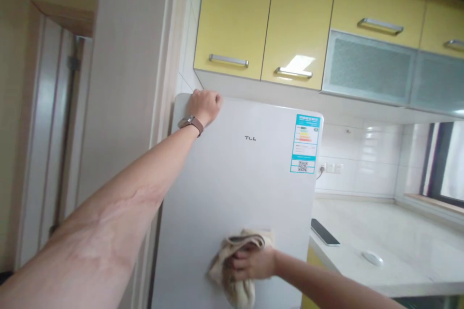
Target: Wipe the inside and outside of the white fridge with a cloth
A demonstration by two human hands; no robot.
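Observation:
A light grey refrigerator [232, 188] with a TCL logo stands in front of me. My left hand [205, 105], with a watch [191, 124] on its wrist, is closed at the refrigerator's top left edge; its fingertips are hidden. Lower down, my right hand [255, 263] is closed around a bunched beige cloth [241, 292] and presses it against the door front. The cloth hangs in folds below and to the left of my fingers. An energy label [304, 144] with a QR code is stuck at the door's upper right.
Yellow wall cabinets [297, 14] with metal handles hang above the refrigerator. On the right, a white countertop [398, 231] carries a phone [325, 232] and a white oval object [372, 258]. A plug sits in a wall socket [330, 168]. A door frame [126, 82] borders the left.

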